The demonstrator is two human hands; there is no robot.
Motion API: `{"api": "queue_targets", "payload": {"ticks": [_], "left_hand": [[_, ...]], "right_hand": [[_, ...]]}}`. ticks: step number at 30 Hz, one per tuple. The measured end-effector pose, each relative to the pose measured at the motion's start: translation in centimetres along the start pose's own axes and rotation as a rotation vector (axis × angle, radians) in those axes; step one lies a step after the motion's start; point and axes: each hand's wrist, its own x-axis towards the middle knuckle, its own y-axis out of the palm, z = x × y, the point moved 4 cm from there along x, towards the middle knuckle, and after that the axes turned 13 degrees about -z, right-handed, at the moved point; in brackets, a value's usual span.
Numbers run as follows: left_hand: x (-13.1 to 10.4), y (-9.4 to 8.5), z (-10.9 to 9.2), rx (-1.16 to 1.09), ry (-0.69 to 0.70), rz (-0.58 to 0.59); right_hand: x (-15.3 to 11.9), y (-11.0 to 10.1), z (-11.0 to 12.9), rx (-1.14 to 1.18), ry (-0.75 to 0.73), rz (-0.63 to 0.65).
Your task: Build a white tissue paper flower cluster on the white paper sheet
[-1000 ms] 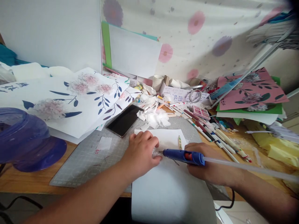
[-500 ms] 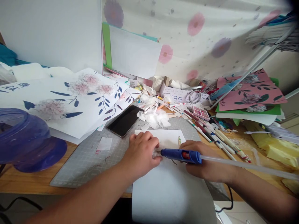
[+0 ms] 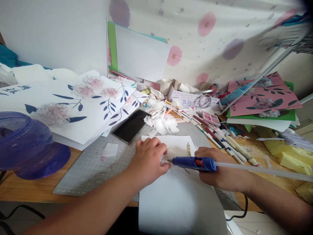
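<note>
My right hand (image 3: 214, 171) is wrapped round a blue hot glue gun (image 3: 193, 163), with a long translucent glue stick (image 3: 259, 169) trailing out of its back. The nozzle points left, close to the fingertips of my left hand (image 3: 151, 160). Those fingers pinch a small whitish crumpled piece (image 3: 163, 160), mostly hidden, perhaps tissue paper. Beneath both hands lies a large white paper sheet (image 3: 171, 202), its near end hanging over the table edge. A green-marked white pen or tube (image 3: 188, 149) rests on the sheet beside my right hand.
A grey cutting mat (image 3: 80, 176) covers the wooden table. A phone (image 3: 132, 126), torn white tissue (image 3: 165, 124) and several markers (image 3: 220, 140) lie beyond the hands. At left stand a purple plastic container (image 3: 31, 143) and a flower picture (image 3: 73, 114); pink flower artwork (image 3: 264, 98) lies right.
My right hand has drawn the glue gun slightly to the right, so its nozzle sits a little farther from my left fingers. My left hand has stayed nearly still.
</note>
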Motion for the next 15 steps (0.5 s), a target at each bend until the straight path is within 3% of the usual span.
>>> {"api": "queue_targets", "payload": {"ticks": [5, 10, 15], "left_hand": [[-0.1, 0.1, 0.1, 0.001, -0.010, 0.004], [-0.1, 0.1, 0.2, 0.000, -0.012, 0.006], [-0.1, 0.1, 0.2, -0.007, -0.016, 0.001]], "right_hand": [[0.1, 0.2, -0.1, -0.038, 0.028, 0.011], [-0.2, -0.2, -0.3, 0.114, 0.024, 0.006], [-0.4, 0.2, -1.1, 0.215, 0.123, -0.036]]}}
